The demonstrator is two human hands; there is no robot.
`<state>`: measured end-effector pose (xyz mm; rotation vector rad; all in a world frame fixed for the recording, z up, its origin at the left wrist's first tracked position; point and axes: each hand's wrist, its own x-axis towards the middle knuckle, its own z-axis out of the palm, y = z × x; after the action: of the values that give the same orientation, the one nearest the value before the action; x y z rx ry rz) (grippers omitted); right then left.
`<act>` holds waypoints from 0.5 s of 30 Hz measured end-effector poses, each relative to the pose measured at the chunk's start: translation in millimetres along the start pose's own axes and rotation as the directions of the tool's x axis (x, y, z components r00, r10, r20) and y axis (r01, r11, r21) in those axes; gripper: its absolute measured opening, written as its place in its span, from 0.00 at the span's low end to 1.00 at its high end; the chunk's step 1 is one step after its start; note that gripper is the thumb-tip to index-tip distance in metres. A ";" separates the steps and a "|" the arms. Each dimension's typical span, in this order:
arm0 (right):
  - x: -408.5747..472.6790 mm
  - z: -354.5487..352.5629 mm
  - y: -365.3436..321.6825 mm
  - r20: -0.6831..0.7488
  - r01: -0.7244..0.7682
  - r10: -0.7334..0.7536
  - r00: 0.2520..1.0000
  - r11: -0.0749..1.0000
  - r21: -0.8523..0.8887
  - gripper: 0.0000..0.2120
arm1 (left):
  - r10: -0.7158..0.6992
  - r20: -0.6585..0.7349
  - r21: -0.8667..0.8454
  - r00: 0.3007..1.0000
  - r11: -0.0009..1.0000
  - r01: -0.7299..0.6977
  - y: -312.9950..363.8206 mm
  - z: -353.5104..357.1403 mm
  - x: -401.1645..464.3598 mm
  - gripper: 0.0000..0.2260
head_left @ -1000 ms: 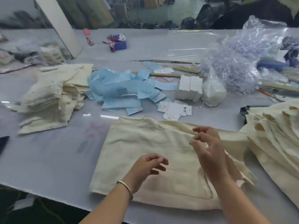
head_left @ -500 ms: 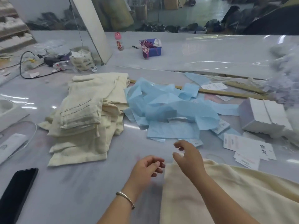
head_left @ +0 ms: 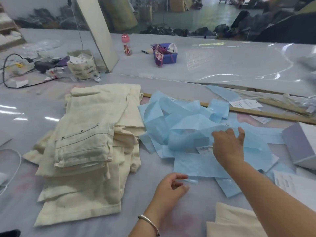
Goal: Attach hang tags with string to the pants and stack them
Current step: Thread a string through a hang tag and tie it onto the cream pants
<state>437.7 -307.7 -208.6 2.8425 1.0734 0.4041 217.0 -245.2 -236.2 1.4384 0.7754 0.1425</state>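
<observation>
A stack of cream pants point(head_left: 89, 151) lies folded on the left of the table. The corner of another cream pair point(head_left: 232, 221) shows at the bottom right. A heap of light blue paper sheets point(head_left: 193, 134) lies in the middle, with a small printed tag point(head_left: 204, 149) peeking out from under it. My right hand point(head_left: 228, 146) is stretched out over the blue sheets with fingers spread, touching them beside that tag. My left hand point(head_left: 168, 190) hovers low over the table in front of the heap, fingers loosely curled, holding nothing. A white hang tag point(head_left: 246, 103) lies further back.
A white box point(head_left: 301, 144) stands at the right, with white printed cards point(head_left: 290, 183) in front of it. A long wooden stick point(head_left: 266, 113) lies behind the blue sheets. A purple basket point(head_left: 165, 54), a pink-capped bottle point(head_left: 127, 47), a paper bag point(head_left: 83, 65) and cables point(head_left: 10, 71) sit further back.
My view swung left from the pants in front of me to the blue sheets and the stack. My right hand reached forward onto the blue sheets; my left hand followed, still empty.
</observation>
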 end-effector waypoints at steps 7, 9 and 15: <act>14.0 -1.1 10.1 0.144 -0.074 0.086 0.986 0.994 -0.086 0.18 | 0.056 0.099 -0.066 0.994 0.997 -0.049 14.0 5.3 21.9 0.13; 8.7 -9.1 2.4 0.118 0.012 -0.009 0.993 1.000 -0.027 0.10 | 0.046 0.092 -0.140 0.995 0.990 -0.032 12.5 7.7 27.8 0.14; -52.8 -17.0 -41.4 -0.248 0.250 -0.202 0.947 0.952 0.179 0.12 | -0.082 0.066 -0.641 0.994 0.760 0.105 25.7 14.6 46.2 0.13</act>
<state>368.7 -311.6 -210.5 2.8503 1.5555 0.6444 268.9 -228.5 -231.5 0.7359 0.6752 0.2785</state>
